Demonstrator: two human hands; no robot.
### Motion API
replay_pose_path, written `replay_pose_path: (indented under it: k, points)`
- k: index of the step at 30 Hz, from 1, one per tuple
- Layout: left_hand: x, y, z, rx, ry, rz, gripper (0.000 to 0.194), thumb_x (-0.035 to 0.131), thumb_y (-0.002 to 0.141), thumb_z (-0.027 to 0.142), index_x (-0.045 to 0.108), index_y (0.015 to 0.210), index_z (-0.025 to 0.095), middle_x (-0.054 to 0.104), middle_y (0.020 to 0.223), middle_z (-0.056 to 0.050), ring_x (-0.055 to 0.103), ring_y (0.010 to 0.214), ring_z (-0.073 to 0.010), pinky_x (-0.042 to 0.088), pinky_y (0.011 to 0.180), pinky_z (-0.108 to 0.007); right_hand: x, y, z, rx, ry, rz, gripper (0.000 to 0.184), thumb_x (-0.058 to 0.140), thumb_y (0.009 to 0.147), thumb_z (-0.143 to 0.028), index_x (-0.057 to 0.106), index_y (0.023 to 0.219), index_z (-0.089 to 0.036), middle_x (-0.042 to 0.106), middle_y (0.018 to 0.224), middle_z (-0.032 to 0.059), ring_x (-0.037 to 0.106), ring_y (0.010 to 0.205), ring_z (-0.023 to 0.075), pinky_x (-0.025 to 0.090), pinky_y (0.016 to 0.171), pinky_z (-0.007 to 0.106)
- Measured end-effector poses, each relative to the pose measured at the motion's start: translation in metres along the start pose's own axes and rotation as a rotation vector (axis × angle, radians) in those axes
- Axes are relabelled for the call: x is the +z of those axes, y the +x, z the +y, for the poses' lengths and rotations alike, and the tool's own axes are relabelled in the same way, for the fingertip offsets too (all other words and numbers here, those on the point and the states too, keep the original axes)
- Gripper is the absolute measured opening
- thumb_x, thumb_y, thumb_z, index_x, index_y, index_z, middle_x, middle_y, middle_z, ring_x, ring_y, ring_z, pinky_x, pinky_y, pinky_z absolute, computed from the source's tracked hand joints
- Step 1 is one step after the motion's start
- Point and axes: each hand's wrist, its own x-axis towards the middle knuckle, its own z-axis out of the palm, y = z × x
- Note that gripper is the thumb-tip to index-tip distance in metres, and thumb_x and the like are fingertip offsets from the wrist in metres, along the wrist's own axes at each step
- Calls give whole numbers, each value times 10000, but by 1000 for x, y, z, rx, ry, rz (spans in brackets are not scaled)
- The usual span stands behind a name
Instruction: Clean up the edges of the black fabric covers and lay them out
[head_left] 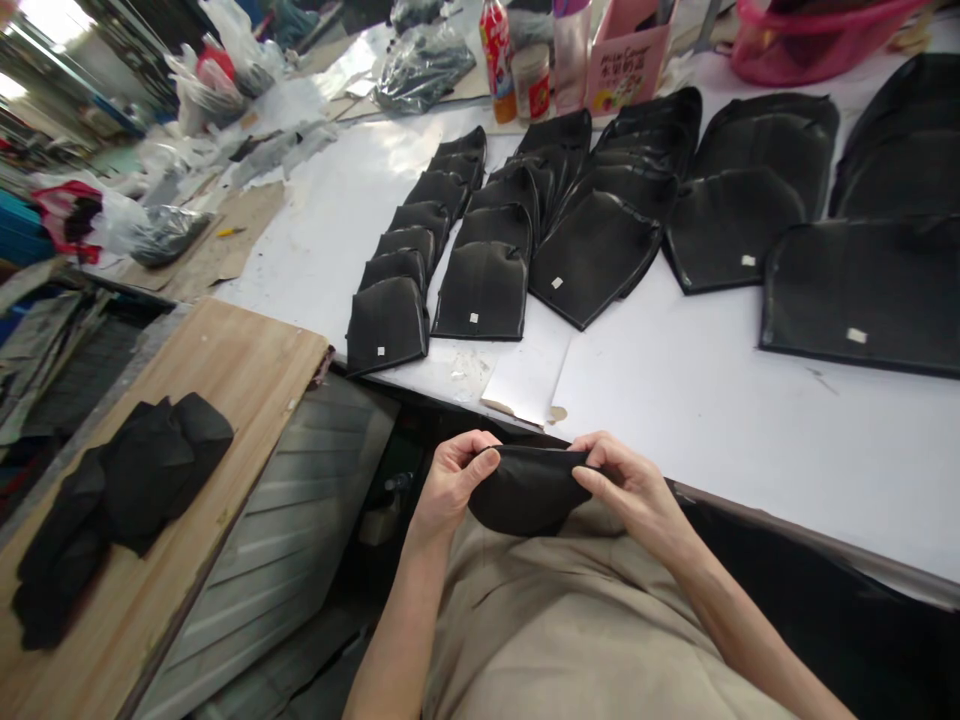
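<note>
Between my two hands a small black fabric piece with a rounded lower edge is stretched by its straight top edge, just above my lap. My left hand pinches its left corner, thumb in front. The right corner is gripped by my right hand between thumb and fingers. Beyond them, on the white table, black flat pieces of the same sort lie in overlapping rows; the front ones, such as the leftmost piece and a large one at the right, carry small pale stickers.
A wooden board at the left bears crumpled black fabric. Along the table's back stand a red-labelled bottle, a jar, a pink box and a pink basket. Plastic bags lie farther left.
</note>
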Motion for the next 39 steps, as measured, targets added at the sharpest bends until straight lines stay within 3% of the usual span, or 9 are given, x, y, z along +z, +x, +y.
replay_pose_path:
  k: [7,11,14,17,20,26,33,39]
  points:
    - [0,-2,-2,13,87,53,358,660,856,410,516,643,161,482,696,9,413,639,-114,354,618,-250,0,3,3,28,27,115,283,673,873,-355,504,697,-210,589,899,28,531,821,180,405,726,282]
    - [-6,-1,-8,36,121,98,325,628,887,366,500,667,165,444,689,16,384,643,-112,335,618,-244,-9,1,5,64,90,9,292,690,861,-370,512,696,-206,579,863,27,544,824,184,429,737,285]
    - [-10,-1,-12,50,138,103,326,625,888,366,500,666,163,444,693,13,377,640,-112,329,612,-242,-16,-1,4,21,77,-71,254,671,884,-356,538,732,-202,603,945,58,571,923,210,442,814,308]
    - [-11,-2,-14,79,142,75,319,621,892,360,511,668,162,456,695,9,386,642,-117,328,612,-245,-16,-3,1,-39,-9,4,224,625,922,-317,539,750,-202,618,1036,77,572,988,211,417,881,313]
    - [-10,-3,-14,92,148,56,316,607,903,352,505,670,165,472,701,5,403,646,-123,334,618,-251,-12,-3,1,-29,-20,75,235,584,950,-306,505,750,-211,623,971,57,572,968,198,419,842,290]
    - [-10,-5,-14,72,171,46,303,575,924,351,513,692,167,477,713,5,413,647,-123,343,621,-251,-6,-3,4,-13,-34,134,232,582,944,-310,483,757,-215,623,914,42,574,869,188,424,754,283]
    - [-8,-8,-3,-1,356,-13,273,500,963,386,628,873,163,595,835,-27,503,745,-151,381,677,-249,1,-4,3,-65,-72,195,211,552,960,-285,471,777,-222,611,886,29,575,851,177,422,760,281]
    - [-11,-9,-2,25,404,-55,268,442,997,359,618,937,166,609,868,-29,537,781,-156,413,724,-260,5,-2,5,-90,-119,216,187,543,964,-271,473,797,-224,618,883,28,578,826,172,427,749,280]
